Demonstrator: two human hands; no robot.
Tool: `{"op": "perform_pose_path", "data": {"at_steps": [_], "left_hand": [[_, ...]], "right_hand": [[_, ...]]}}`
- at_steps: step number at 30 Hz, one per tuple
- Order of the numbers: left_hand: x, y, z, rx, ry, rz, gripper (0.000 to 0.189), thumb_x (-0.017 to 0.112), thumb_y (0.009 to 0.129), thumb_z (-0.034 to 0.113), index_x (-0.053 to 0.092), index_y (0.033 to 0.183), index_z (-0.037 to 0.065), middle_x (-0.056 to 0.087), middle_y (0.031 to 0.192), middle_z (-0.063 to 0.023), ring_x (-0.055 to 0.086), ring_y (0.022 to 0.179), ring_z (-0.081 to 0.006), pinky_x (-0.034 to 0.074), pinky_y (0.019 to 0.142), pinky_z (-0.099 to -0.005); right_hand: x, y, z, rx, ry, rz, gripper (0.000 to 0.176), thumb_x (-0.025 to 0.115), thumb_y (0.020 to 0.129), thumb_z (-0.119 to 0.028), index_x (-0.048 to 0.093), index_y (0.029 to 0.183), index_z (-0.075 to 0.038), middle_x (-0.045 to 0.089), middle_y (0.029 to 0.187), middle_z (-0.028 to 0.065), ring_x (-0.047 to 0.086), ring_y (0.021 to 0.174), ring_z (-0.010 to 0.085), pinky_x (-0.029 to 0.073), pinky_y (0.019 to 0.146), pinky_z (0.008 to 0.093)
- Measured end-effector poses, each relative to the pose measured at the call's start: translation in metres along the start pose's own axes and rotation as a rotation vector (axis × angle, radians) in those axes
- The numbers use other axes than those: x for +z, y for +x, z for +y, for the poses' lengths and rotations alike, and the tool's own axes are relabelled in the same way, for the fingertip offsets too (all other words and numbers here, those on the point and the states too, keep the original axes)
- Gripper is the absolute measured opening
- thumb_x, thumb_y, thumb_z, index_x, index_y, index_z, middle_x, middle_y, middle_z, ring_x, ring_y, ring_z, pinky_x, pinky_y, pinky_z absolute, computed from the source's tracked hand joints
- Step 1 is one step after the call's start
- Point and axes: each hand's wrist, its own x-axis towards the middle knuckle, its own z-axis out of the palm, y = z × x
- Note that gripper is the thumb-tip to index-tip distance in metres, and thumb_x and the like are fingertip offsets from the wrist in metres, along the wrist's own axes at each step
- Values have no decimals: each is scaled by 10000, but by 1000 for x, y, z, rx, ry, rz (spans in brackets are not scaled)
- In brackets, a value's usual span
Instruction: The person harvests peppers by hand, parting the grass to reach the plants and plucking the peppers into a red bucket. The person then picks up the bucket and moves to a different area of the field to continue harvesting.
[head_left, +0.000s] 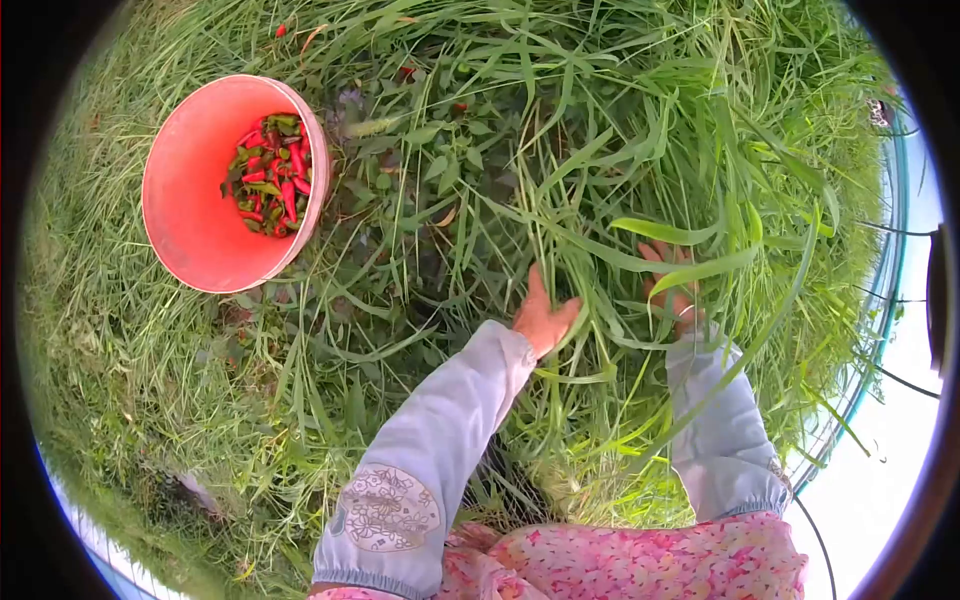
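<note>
My left hand [546, 316] reaches into tall green grass [590, 240] near the middle of the view, thumb and forefinger apart, its other fingers hidden. To its right is my right hand [672, 285], partly covered by broad grass blades, with its visible fingers spread. Both hands touch the grass, and I see nothing held in either one. Leafy pepper plants [450, 160] show low among the blades, ahead and to the left. A pink bucket [190, 190] stands tilted in the view at the upper left, with red and green chili peppers [275, 175] inside it.
A few red peppers [281, 31] show in the foliage beyond the bucket. Dense grass surrounds the plants on all sides. Along the right edge run a greenhouse frame pipe [888, 290] and pale plastic sheeting [850, 510].
</note>
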Motion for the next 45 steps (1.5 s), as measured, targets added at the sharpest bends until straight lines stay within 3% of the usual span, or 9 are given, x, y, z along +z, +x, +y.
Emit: {"op": "perform_pose_path", "data": {"at_steps": [10, 16, 19, 24, 29, 32, 36, 38, 45], "left_hand": [[136, -37, 64, 77, 388, -396, 520, 551, 845, 362, 355, 1182, 17, 546, 1035, -178, 569, 966, -306, 460, 829, -390], [103, -54, 74, 221, 567, -654, 366, 557, 840, 327, 505, 1064, 42, 568, 941, -141, 587, 911, -305, 480, 786, -400], [45, -48, 50, 426, 441, -651, 289, 575, 832, 277, 561, 1006, 47, 571, 951, -115, 591, 856, -303, 490, 768, -399], [-52, -21, -22, 85, 825, -95, 441, 665, 736, 206, 503, 1113, 44, 524, 1073, -120, 482, 1062, -302, 392, 882, -435], [-100, -57, -73, -372, 1013, -742, 697, 605, 805, 404, 311, 1364, 110, 376, 1362, -152, 196, 1343, -342, 173, 1048, -573], [-127, -84, -84, -397, 1285, -1017, 624, 506, 824, 545, 472, 1276, 116, 415, 1341, -111, 150, 1356, -324, 150, 1059, -567], [-172, -115, -82, -422, 1382, -1086, 446, 494, 841, 505, 647, 1078, 160, 486, 1279, -41, 166, 1353, -249, 172, 1050, -579], [-201, -136, -99, -353, 1460, -1078, 358, 533, 814, 436, 669, 1033, 187, 496, 1267, -23, 167, 1355, -240, 197, 1038, -579], [-272, -168, -109, -279, 1687, -1073, 322, 495, 831, 271, 625, 1115, 192, 500, 1235, 9, 257, 1312, -226, 274, 1036, -457]], "right_hand": [[-55, 105, -183, 267, -13, -400, 429, 526, 771, -275, 525, 1181, -146, 486, 1254, 98, 497, 1085, 298, 381, 948, 379], [19, 49, -12, 101, -628, -738, 509, 683, 674, -227, 551, 1161, -159, 420, 1305, 72, 292, 1299, 295, 174, 1056, 542], [50, -45, 138, 411, 876, -135, 495, 662, 704, -207, 547, 1184, -175, 377, 1362, 64, 308, 1289, 299, 235, 1054, 493], [31, -55, 162, 604, 635, -164, 447, 353, 918, -318, 388, 1304, -95, 269, 1442, 107, 413, 1142, 254, 383, 922, 407], [-1, -7, 70, 407, 1575, -366, 492, 222, 951, -355, 310, 1354, -87, 233, 1461, 123, 463, 1016, 281, 395, 881, 349], [-6, -54, 183, 1106, 3059, 516, 524, 197, 952, -369, 245, 1397, -96, 201, 1470, 122, 452, 1008, 313, 378, 905, 327], [-18, -22, 117, 796, 3178, 938, 461, 308, 925, -218, 277, 1386, -213, 168, 1485, 10, 329, 1282, 233, 367, 981, 348], [-21, 13, 52, -529, 3591, 2863, 484, 365, 898, -155, 321, 1365, -274, 184, 1478, -53, 282, 1325, 197, 362, 1000, 356], [-36, -6, 98, -630, 3558, 2974, 491, 504, 812, -181, 430, 1283, -302, 96, 1494, -59, 223, 1342, 225, 313, 1043, 471]]}}
